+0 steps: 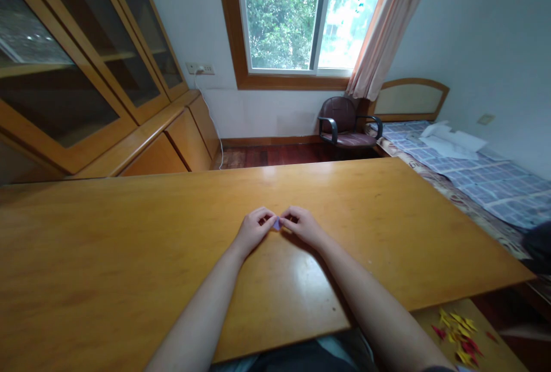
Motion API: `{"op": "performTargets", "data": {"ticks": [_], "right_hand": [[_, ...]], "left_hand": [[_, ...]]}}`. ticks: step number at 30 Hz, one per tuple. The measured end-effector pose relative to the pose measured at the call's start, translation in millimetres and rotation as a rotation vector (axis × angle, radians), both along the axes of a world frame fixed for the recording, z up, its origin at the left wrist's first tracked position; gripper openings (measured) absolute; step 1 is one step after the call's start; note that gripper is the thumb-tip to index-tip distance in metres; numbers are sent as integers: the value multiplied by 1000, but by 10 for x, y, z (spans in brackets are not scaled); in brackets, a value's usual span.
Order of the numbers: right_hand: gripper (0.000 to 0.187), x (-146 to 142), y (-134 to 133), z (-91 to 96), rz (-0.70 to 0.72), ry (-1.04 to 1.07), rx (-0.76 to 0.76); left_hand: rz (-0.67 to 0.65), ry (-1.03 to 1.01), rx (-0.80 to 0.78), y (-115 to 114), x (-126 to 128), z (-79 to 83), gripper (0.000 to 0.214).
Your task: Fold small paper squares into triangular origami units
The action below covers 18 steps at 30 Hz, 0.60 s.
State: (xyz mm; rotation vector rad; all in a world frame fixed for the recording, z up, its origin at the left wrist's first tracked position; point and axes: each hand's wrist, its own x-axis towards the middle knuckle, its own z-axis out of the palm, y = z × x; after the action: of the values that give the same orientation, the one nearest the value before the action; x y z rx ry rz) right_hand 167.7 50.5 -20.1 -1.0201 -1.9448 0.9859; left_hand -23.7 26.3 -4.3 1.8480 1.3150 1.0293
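A small purple piece of paper (276, 224) is held just above the middle of the wooden table (129, 245). My left hand (257, 228) pinches its left side between thumb and fingertips. From the other side, my right hand (301, 225) pinches the right edge the same way. The fingers cover much of the paper, so its exact folded shape is hard to make out.
Several yellow and red folded paper pieces (460, 334) lie on a lower surface at the bottom right. Beyond the table stand a brown armchair (344, 122), a bed (482, 171) on the right and a glass-door cabinet (94, 62) on the left.
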Motion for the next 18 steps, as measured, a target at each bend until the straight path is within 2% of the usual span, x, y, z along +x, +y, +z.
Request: {"op": "performTargets", "data": {"ticks": [18], "right_hand": [[10, -6, -8, 20, -4, -9, 15]], "left_hand": [[-22, 29, -27, 4, 7, -15, 18]]}}
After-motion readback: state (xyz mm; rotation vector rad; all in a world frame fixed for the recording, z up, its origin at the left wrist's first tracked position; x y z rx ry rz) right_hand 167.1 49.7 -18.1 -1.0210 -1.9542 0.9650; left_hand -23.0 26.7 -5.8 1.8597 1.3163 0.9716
